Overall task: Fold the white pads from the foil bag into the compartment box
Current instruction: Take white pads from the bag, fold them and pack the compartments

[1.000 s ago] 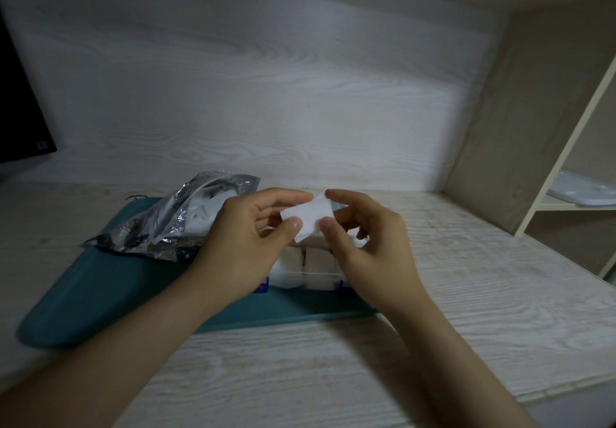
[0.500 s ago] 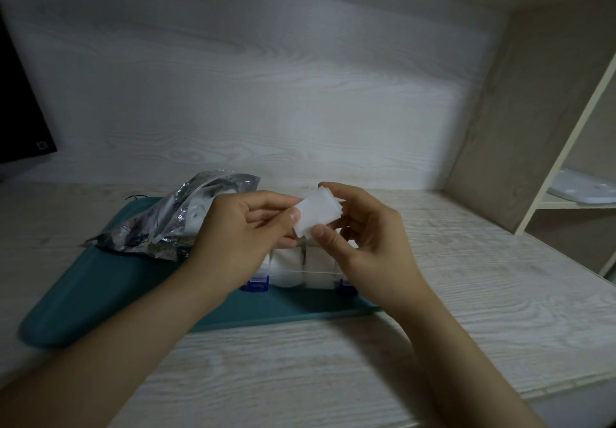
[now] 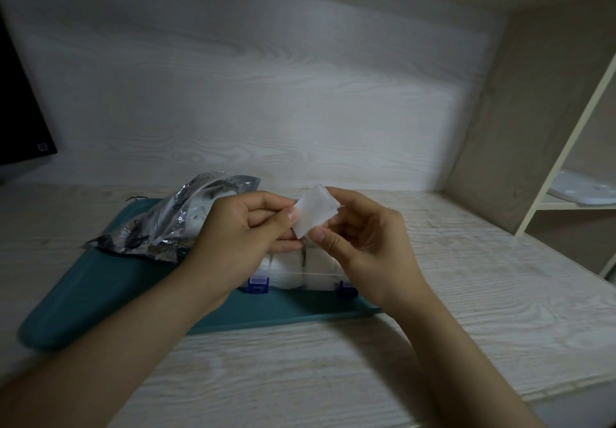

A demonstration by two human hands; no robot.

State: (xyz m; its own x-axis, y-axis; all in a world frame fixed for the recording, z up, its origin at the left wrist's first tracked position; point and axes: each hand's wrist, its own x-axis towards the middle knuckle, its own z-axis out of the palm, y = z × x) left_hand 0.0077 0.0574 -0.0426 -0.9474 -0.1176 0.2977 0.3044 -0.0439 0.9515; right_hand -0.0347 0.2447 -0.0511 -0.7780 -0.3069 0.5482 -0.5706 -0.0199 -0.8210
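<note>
A small white pad (image 3: 315,209) is held up between both hands above the box. My left hand (image 3: 245,227) pinches its left edge with thumb and fingers. My right hand (image 3: 363,237) pinches its lower right side, fingers curled behind it. Below them the clear compartment box (image 3: 300,269) with blue latches sits on the teal tray (image 3: 110,291); white pads show in its front compartments, and the hands hide most of it. The crumpled foil bag (image 3: 173,224) lies on the tray to the left, partly behind my left hand.
The tray lies on a pale wood-grain desk (image 3: 483,294). A dark monitor (image 3: 20,111) stands at the far left. A shelf unit rises at the right, with a white object (image 3: 583,189) on one shelf. The desk's front edge runs along the lower right.
Both hands have lifted the pad slightly and turned it, so more of its face shows. The box's blue latches have come into view below the hands.
</note>
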